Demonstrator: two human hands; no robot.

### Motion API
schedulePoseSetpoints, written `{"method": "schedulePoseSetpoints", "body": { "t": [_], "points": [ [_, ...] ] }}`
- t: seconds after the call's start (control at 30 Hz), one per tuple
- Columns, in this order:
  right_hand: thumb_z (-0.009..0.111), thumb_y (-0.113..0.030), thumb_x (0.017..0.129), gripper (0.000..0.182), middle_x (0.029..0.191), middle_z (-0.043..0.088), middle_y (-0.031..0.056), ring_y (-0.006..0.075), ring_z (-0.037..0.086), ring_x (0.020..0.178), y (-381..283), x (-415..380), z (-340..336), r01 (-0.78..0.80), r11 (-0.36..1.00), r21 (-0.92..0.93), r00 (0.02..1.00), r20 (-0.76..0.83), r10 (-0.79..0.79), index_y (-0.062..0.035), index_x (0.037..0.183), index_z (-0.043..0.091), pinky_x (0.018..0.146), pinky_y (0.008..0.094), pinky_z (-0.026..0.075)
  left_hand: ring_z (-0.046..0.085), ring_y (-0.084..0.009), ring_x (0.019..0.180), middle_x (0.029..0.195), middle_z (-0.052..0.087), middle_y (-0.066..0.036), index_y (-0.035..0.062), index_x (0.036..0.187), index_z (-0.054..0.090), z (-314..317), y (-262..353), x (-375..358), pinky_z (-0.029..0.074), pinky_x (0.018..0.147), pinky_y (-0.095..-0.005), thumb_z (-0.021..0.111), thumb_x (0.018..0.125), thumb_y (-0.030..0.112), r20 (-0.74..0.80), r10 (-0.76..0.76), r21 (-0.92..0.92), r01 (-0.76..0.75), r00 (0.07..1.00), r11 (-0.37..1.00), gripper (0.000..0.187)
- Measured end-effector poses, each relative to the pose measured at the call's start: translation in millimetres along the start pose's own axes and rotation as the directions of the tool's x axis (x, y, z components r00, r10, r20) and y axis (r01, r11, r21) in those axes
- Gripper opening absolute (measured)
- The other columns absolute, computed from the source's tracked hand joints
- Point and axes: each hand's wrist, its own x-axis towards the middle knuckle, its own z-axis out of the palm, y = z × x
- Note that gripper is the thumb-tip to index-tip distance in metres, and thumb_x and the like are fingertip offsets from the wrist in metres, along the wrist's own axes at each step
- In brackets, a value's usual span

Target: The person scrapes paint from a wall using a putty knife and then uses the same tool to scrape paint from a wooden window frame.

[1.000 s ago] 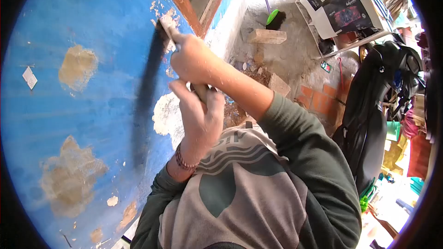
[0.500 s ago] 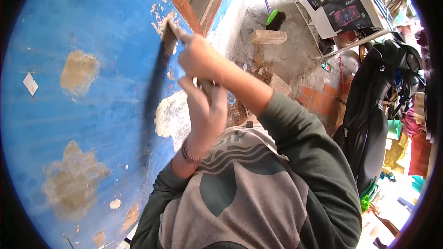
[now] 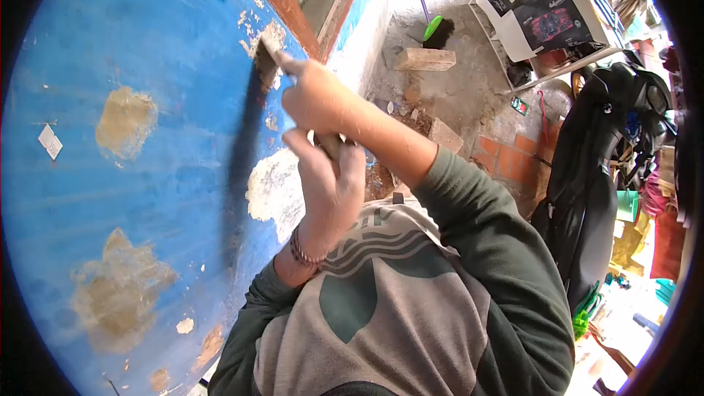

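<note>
My right hand (image 3: 317, 95) is closed around a putty knife (image 3: 272, 51), its index finger stretched along the tool. The blade's tip is at a chipped, pale patch (image 3: 273, 32) on the blue wall (image 3: 183, 51), close to the brown window frame. Just below, my left hand (image 3: 330, 187) is closed, palm side up, near the right wrist. A brownish thing (image 3: 330, 145) shows between its fingers; I cannot tell whether it is the end of the handle or a lump of filler. A beaded bracelet (image 3: 301, 249) circles the left wrist.
Brownish patches (image 3: 126, 123) and a bare white area (image 3: 275, 189) mark the wall. On the floor are a wooden block (image 3: 425, 59), a broom with a green head (image 3: 438, 29) and rubble. A white rack (image 3: 506, 66) and a black bag (image 3: 587, 169) stand to the right.
The putty knife's tip has shifted slightly down and left on the chipped patch. My left hand has moved a little to the right, still beneath the right hand.
</note>
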Motion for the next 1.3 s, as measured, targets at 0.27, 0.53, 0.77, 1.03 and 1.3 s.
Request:
{"method": "schedulePoseSetpoints", "body": {
  "t": [0.27,0.53,0.77,1.03,1.3],
  "points": [
    [0.050,-0.004,0.073,0.061,0.078,0.064,0.0265,0.0366,0.065,0.076,-14,-2,2,0.015,0.999,0.040,0.999,-0.046,-0.013,-0.0018,0.134,0.048,0.069,0.0443,0.051,0.041,-0.0052,0.057,0.078,0.049,-0.004,0.0005,0.116,0.029,-8,0,3,0.037,0.051,-0.0223,0.048,0.093,0.008,-0.035,0.310,0.106,-0.305,0.950,0.946,0.030],
    [0.057,-0.010,0.072,0.047,0.090,0.064,0.0299,0.0384,0.065,0.075,-7,13,-7,0.256,0.953,-0.161,0.967,0.050,-0.251,0.0002,0.118,0.058,0.069,0.0389,0.052,0.053,-0.0206,0.074,0.085,0.052,-0.017,-0.0048,0.108,0.025,-4,30,2,0.044,0.066,-0.0369,0.054,0.084,0.008,0.030,0.077,-0.073,-0.075,0.997,0.995,0.039],
    [0.054,-0.004,0.072,0.045,0.089,0.064,0.0283,0.0353,0.067,0.077,-25,9,7,0.104,0.991,-0.078,0.954,-0.274,-0.122,0.0031,0.116,0.058,0.069,0.0414,0.052,0.053,-0.0213,0.079,0.087,0.054,-0.016,-0.0049,0.108,0.029,-13,27,4,0.044,0.073,-0.0371,0.056,0.084,0.008,-0.045,0.099,-0.059,-0.101,0.994,0.993,0.038],
    [0.053,-0.010,0.075,0.045,0.084,0.066,0.0253,0.0403,0.066,0.079,-24,10,15,0.135,0.980,-0.144,0.943,-0.285,-0.172,-0.0016,0.119,0.058,0.073,0.0422,0.053,0.055,-0.0201,0.076,0.087,0.057,-0.016,-0.0065,0.106,0.034,-19,28,-4,0.045,0.073,-0.0342,0.057,0.085,0.008,-0.074,0.086,0.037,-0.084,0.994,0.996,0.034],
    [0.050,-0.015,0.078,0.064,0.104,0.060,0.0325,0.0437,0.060,0.099,-9,-42,27,-0.123,0.987,0.105,0.985,0.138,0.108,-0.0056,0.140,0.034,0.086,0.0468,0.048,0.046,-0.0091,0.062,0.085,0.052,-0.010,-0.0012,0.115,0.034,-23,-4,-48,0.040,0.054,-0.0264,0.046,0.088,0.008,-0.016,0.035,0.121,-0.032,0.999,0.992,0.030]
  ]
}}
